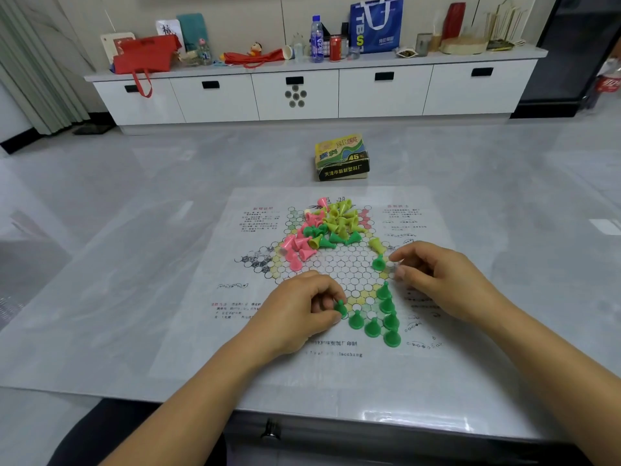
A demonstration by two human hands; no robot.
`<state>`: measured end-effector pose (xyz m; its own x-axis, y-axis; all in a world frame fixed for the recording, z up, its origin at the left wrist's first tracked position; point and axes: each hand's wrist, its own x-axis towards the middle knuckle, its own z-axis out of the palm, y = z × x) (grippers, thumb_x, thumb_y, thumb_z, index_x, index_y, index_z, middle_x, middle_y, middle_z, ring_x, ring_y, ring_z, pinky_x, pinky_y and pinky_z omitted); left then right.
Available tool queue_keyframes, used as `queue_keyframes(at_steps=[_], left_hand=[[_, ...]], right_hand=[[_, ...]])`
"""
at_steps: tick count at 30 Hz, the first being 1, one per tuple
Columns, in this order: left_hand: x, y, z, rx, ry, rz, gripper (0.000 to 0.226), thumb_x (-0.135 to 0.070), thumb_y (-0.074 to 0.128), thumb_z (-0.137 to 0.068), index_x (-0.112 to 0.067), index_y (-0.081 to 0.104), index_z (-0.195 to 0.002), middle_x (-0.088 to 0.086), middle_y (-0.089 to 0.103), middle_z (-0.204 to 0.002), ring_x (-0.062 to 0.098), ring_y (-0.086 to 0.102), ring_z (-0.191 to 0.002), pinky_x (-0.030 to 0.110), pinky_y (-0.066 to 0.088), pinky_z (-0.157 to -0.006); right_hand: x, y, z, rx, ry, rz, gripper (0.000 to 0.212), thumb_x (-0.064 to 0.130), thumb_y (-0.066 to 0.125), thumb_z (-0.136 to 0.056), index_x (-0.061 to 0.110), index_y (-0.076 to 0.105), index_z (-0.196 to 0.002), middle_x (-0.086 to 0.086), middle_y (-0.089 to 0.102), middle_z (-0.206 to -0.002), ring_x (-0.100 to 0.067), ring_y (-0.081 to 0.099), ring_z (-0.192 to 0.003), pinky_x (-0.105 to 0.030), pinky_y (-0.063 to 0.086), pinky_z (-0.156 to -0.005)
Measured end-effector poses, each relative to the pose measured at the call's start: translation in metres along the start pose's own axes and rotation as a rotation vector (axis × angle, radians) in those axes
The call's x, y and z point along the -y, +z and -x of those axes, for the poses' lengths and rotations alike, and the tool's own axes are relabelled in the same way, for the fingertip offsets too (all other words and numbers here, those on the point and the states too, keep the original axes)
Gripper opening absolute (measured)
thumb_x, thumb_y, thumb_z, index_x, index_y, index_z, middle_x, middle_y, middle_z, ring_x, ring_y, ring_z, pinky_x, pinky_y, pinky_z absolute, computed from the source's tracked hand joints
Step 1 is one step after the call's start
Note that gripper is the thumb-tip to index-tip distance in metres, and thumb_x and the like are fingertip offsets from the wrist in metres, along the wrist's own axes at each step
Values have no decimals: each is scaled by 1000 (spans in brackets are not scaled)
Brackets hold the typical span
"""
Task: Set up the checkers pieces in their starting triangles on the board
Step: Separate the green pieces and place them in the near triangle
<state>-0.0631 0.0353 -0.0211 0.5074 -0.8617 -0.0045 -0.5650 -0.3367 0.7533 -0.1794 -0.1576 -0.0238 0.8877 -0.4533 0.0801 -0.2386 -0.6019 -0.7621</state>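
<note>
Grey table (pixel 127 264), white sideboard (pixel 383 99) behind, left hand (pixel 295 314) pinching green piece (pixel 340 308), grip of right hand (pixel 437 280) unclear

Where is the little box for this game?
In the head view, the box sits mid-frame on the table, beyond the far edge of the board, behind the heap of loose pieces.

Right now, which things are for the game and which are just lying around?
For the game: board, standing green pieces, mixed pile of pieces, green piece pinched by left hand.
Just lying about: game box, blue bag, red can, water bottle, red bag.
</note>
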Motion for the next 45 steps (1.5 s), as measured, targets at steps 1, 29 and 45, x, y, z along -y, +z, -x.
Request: queue_keyframes(at_steps=[1, 29, 45], left_hand=[[0, 0, 0, 2, -3, 4, 18, -10, 67, -78, -23, 63, -91, -10, 52, -78, 6, 47, -66, 16, 40, -63], [20, -14, -17, -333, 9, -202, 17, -10, 56, -85, -15, 60, -101, -7, 52, -99, 8, 48, -88, 1, 33, -70], [25, -8, -17, -344, 52, -234, 14, -10, 59, -83, -14, 61, -96, -5, 53, -93, 11, 49, -89, 5, 33, -72]], right_hand=[[0, 1, -1, -8, -19, 40, 19, 20, 53, -90, 26, 59, -106, 7, 65, -81, -6, 58, -70, -8, 43, -61], [4, -11, 3, 2, 55, 425, 22, 18, 55, -86, 17, 58, -108, 4, 47, -97, -14, 51, -87, -25, 41, -77], [32, 5, 5, -134, -110, -167, 19, 13, 72, -74, 30, 64, -73, 9, 61, -82, -1, 54, -74, -9, 41, -70]])
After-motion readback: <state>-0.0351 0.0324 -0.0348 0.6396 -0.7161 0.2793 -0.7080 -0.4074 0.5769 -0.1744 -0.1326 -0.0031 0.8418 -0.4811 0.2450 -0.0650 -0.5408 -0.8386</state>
